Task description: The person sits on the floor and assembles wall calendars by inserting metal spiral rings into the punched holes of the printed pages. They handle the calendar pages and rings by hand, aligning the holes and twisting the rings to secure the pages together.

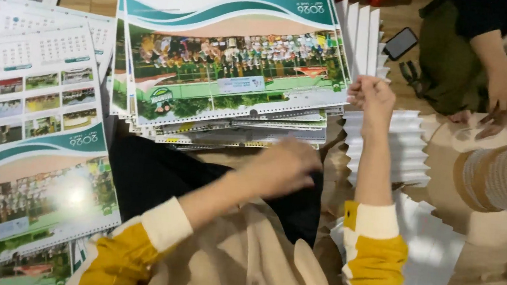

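A stack of large printed calendar sheets (230,61) with punched edges lies in front of me. My left hand (285,166) hovers blurred just below the stack's near edge, fingers curled, nothing clearly in it. My right hand (372,98) is raised at the stack's right corner, fingers pinched together near the top sheet's edge; whether it grips the sheet is unclear. Both arms wear yellow sleeves with cream cuffs.
A second pile of calendar sheets (27,141) lies at the left. White zigzag-edged paper stacks (399,149) sit to the right. Another person in dark clothes (481,52) kneels at top right, a phone (400,43) beside them. A striped sleeve (501,176) reaches in from the right.
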